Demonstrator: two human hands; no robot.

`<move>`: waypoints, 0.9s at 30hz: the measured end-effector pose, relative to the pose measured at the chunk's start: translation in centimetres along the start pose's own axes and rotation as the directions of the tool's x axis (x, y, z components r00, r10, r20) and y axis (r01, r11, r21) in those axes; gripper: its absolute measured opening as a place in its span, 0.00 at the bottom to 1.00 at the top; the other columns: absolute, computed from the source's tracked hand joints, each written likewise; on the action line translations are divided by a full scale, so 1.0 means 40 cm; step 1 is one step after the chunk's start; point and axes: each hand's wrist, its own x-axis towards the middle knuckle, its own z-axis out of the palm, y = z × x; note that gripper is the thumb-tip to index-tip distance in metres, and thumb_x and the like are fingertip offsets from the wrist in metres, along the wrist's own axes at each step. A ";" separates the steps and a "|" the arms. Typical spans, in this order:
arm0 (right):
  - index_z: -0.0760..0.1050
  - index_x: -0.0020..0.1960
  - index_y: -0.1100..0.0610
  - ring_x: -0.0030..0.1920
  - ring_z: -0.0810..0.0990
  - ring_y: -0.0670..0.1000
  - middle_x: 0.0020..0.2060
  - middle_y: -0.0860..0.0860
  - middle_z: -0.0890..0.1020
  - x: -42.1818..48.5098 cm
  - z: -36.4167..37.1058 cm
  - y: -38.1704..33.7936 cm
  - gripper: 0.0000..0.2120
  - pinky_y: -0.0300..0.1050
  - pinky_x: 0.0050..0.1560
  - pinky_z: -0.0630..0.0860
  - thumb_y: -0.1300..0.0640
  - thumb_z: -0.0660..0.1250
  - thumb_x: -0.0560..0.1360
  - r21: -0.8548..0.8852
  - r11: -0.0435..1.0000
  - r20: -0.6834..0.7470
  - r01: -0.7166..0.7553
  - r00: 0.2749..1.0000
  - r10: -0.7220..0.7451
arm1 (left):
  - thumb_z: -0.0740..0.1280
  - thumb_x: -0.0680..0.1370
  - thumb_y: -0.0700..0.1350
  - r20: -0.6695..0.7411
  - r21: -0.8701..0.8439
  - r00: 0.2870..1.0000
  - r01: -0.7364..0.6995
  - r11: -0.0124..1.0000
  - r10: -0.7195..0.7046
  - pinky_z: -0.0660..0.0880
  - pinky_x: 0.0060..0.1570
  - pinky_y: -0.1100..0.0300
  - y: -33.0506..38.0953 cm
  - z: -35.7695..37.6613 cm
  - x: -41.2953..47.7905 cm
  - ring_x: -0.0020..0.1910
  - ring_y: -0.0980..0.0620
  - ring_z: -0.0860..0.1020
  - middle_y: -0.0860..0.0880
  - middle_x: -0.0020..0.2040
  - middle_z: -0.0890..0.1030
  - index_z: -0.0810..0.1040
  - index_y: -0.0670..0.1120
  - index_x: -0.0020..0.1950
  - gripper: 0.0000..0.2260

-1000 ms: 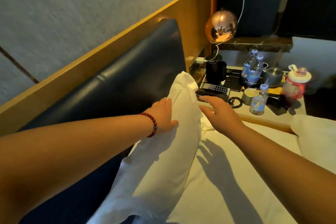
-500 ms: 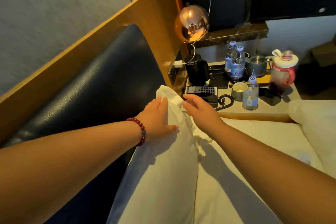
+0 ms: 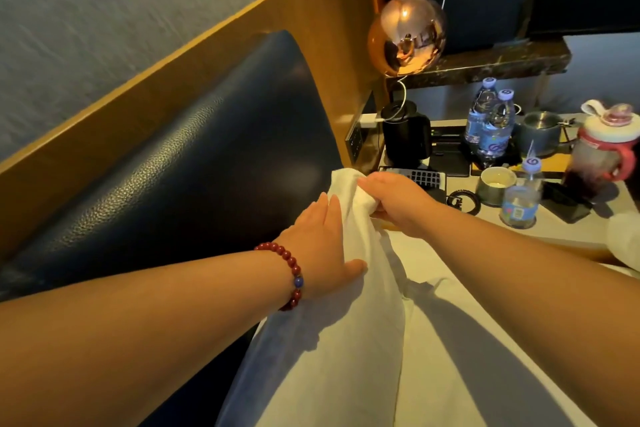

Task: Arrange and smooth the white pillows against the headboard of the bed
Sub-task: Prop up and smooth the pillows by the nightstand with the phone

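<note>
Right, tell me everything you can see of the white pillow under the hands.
The white pillow looks like soft, lightly creased cotton. It stands on its long edge, leaning against the dark blue padded headboard, running away toward the nightstand. The left hand lies flat on its upper side; the right hand pinches its far top corner, bunching the fabric.

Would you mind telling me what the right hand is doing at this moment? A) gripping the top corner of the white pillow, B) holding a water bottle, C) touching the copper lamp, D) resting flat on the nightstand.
A: the right hand is closed around the bunched top corner of the white pillow, while the left hand lies flat against the pillow's side.
</note>
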 end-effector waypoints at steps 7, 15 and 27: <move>0.75 0.57 0.54 0.53 0.76 0.54 0.49 0.53 0.78 0.022 0.040 -0.059 0.21 0.46 0.49 0.75 0.38 0.59 0.79 0.000 0.998 -0.008 0.057 0.998 -0.057 | 0.65 0.73 0.65 -0.066 -0.059 0.998 -0.028 0.998 0.024 0.70 0.64 0.54 -0.005 0.002 0.006 0.69 0.52 0.68 0.54 0.72 0.65 0.52 0.55 0.77 0.38; 0.78 0.59 0.48 0.56 0.81 0.57 0.54 0.51 0.84 0.010 -0.006 0.102 0.25 0.62 0.61 0.76 0.35 0.71 0.68 0.189 0.979 0.125 -0.082 0.990 0.059 | 0.61 0.73 0.69 -0.112 0.043 0.994 -0.009 0.999 0.014 0.65 0.69 0.51 0.000 0.006 -0.002 0.74 0.50 0.63 0.53 0.76 0.60 0.51 0.53 0.77 0.39; 0.78 0.44 0.56 0.43 0.78 0.52 0.35 0.50 0.81 0.019 -0.045 0.116 0.30 0.49 0.58 0.75 0.31 0.53 0.77 0.269 0.944 -0.044 -0.190 0.977 0.209 | 0.58 0.76 0.67 -0.012 -0.032 0.992 0.127 0.991 -0.128 0.62 0.71 0.49 -0.005 0.014 0.006 0.76 0.45 0.58 0.49 0.79 0.52 0.43 0.49 0.79 0.41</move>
